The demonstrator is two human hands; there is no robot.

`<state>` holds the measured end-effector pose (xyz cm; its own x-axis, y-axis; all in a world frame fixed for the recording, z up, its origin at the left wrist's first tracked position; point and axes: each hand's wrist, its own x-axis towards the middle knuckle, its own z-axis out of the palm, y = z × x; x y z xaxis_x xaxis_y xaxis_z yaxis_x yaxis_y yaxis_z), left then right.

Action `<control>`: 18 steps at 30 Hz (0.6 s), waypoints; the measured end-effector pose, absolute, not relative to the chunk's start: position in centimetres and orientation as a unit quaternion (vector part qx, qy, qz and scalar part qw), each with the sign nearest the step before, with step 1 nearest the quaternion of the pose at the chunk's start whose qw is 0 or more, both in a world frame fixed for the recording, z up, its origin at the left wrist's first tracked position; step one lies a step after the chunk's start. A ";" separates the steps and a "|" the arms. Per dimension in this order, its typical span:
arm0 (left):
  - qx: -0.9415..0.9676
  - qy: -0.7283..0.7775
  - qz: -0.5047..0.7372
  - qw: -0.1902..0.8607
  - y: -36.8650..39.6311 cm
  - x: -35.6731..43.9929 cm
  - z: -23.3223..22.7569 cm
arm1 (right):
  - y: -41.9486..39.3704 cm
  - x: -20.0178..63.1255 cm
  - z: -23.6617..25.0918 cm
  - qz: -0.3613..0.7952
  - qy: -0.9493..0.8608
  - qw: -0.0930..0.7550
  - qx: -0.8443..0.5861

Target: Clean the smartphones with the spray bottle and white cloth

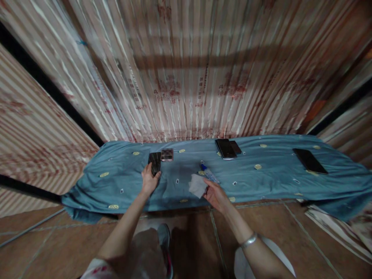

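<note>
My left hand (150, 181) grips the lower end of a flat black phone-like device (155, 159) with a glossy face, fingers on its left side and thumb on its right. The device lies on the blue cloth cover (180, 201). My right hand (215, 194) pinches a small pale grey wiping cloth (198, 185), which hangs toward the left from the fingers. Just behind that hand lies a clear bottle with a blue top (209, 173). Touching the black device's upper right is a small square item (167, 155), whose face is blurred out.
Farther back sit a black device (225, 148) and a smaller dark one (235, 147) side by side. A larger dark flat device (310, 161) lies at the right. Patterned curtains (186, 77) hang behind, with dark poles (52, 85) at both sides. Tiled floor (261, 221) is in front.
</note>
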<state>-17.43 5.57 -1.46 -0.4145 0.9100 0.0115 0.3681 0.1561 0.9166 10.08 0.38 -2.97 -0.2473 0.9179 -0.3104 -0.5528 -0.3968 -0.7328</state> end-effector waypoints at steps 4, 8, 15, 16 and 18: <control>0.503 0.733 0.394 0.233 8.2 -18.6 -2.3 | -0.1 10.2 -2.9 0.755 -0.235 0.493 -0.363; 0.514 0.752 0.355 0.209 8.9 -19.0 -2.9 | -0.2 10.4 -2.8 0.758 -0.225 0.497 -0.358; 0.481 0.755 0.368 0.250 8.6 -21.0 -1.5 | 0.0 10.6 -2.5 0.770 -0.214 0.490 -0.349; 0.466 0.755 0.379 0.264 8.5 -21.2 -1.1 | 0.0 10.5 -2.6 0.770 -0.213 0.489 -0.351; 0.429 0.747 0.409 0.300 8.0 -21.5 -0.3 | 0.0 10.4 -2.6 0.769 -0.215 0.487 -0.355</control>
<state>-21.47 8.05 -0.27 -0.4511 0.8871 -0.0976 0.3955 0.2968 0.8692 10.36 -0.04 -2.58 -0.2741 0.9009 -0.3366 -0.5949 -0.4338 -0.6767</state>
